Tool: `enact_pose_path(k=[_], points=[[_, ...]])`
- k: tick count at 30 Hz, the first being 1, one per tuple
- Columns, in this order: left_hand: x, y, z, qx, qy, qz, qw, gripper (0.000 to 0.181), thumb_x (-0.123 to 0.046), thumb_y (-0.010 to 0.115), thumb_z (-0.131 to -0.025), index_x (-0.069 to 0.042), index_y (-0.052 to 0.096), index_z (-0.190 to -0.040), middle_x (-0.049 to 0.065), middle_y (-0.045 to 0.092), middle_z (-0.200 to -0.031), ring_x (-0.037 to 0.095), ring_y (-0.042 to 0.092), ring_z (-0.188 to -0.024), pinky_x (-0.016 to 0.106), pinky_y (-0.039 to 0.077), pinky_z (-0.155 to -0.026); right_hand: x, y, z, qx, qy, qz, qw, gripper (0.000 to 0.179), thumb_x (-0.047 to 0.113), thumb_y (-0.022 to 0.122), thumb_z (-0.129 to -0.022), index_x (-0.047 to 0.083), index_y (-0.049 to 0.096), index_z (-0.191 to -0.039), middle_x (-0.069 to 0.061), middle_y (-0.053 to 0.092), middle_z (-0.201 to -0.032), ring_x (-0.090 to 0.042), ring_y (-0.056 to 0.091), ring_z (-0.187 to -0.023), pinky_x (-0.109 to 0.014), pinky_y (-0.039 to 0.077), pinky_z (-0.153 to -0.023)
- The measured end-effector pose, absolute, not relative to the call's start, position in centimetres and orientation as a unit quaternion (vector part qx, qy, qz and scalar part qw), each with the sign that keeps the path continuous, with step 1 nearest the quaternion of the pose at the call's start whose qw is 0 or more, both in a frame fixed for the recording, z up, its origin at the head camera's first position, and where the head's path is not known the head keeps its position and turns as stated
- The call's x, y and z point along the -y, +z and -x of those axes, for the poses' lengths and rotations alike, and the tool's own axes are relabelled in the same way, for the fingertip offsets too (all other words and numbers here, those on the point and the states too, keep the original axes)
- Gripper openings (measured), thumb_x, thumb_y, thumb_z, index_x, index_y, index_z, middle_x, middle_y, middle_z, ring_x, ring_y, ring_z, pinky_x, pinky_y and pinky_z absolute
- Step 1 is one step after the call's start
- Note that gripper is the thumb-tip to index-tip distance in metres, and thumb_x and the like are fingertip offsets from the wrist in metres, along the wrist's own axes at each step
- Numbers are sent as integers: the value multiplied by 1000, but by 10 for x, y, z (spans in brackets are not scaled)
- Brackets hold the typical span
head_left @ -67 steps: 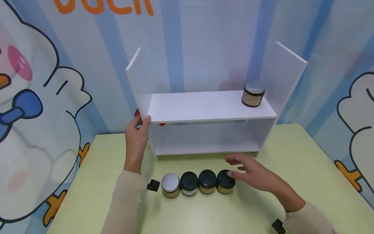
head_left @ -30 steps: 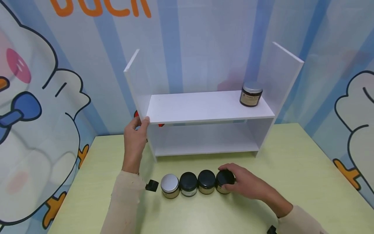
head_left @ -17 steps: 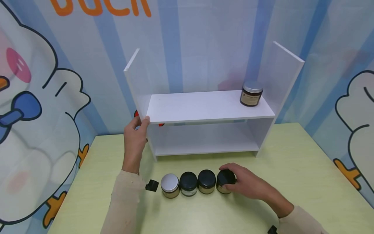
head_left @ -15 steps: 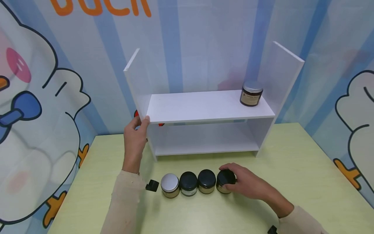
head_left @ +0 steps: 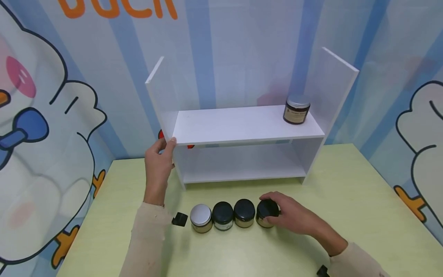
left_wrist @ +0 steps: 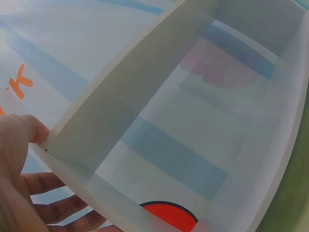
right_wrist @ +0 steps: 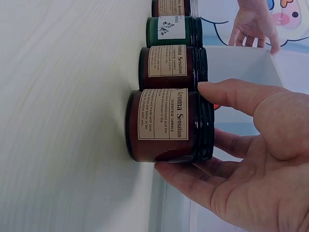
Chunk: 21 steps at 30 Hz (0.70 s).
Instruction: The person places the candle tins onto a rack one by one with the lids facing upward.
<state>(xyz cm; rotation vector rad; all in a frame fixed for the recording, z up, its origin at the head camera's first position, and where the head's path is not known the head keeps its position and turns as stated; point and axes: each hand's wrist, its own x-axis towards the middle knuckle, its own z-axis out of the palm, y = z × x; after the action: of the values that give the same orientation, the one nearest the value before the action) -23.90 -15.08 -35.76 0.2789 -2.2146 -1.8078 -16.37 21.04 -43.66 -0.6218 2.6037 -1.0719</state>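
In the head view my left hand [head_left: 159, 169] grips the left side panel of a white shelf [head_left: 238, 179], thumb at the front edge and fingers behind the panel. My right hand [head_left: 299, 215] holds the rightmost scented candle jar [head_left: 266, 209], which stands on the table in a row. The right wrist view shows this candle's brown glass, dark lid and "Scented Candle" label [right_wrist: 162, 114], with thumb and fingers around it. To its left are a black-lidded candle jar [head_left: 244, 209], another with green glass [right_wrist: 153, 31], and a silver-lidded jar [head_left: 201, 215].
Another silver-lidded candle jar [head_left: 297, 110] stands at the right end of the shelf's upper board [head_left: 235, 125]. Pale yellow-green table [head_left: 221, 254] lies beneath everything. Behind the shelf hangs a striped blue backdrop [head_left: 238, 50] with duck drawings.
My right hand has come down and left from beside the rightmost candle jar and now grips it. My left hand stays on the shelf's side panel. The jars keep their places.
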Motion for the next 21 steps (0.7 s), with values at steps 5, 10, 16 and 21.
enact_pose_path(k=[5,10,16,21], points=[[151,-355,239,760,-631,-97,125,59,-52,60,-98,-15,58,-144,8,54,-142,27,50,-129,55,51,-98,-211,-438,164,-894,-372,214,128,54,18,76,-91,4,55,-139,-14,57,-137,-30,57,-122,-47,49,-95],[152,-355,238,758,-634,-98,119,59,-51,60,-98,-14,57,-144,8,53,-144,27,49,-133,55,51,-99,-212,-439,165,-893,-373,213,134,53,18,76,-91,5,55,-139,-14,57,-137,-29,56,-122,-47,49,-95],[153,-356,238,757,-637,-86,121,60,-52,60,-98,-14,56,-145,9,52,-144,27,48,-134,56,50,-99,-214,-440,166,-894,-375,210,127,55,17,77,-90,4,54,-139,-15,57,-137,-29,57,-120,-46,50,-93],[153,-357,239,756,-637,-85,121,60,-52,60,-98,-15,56,-146,8,52,-145,27,48,-134,56,50,-100,-215,-443,165,-892,-379,218,116,59,17,79,-88,2,53,-139,-16,57,-137,-28,58,-118,-43,51,-92]])
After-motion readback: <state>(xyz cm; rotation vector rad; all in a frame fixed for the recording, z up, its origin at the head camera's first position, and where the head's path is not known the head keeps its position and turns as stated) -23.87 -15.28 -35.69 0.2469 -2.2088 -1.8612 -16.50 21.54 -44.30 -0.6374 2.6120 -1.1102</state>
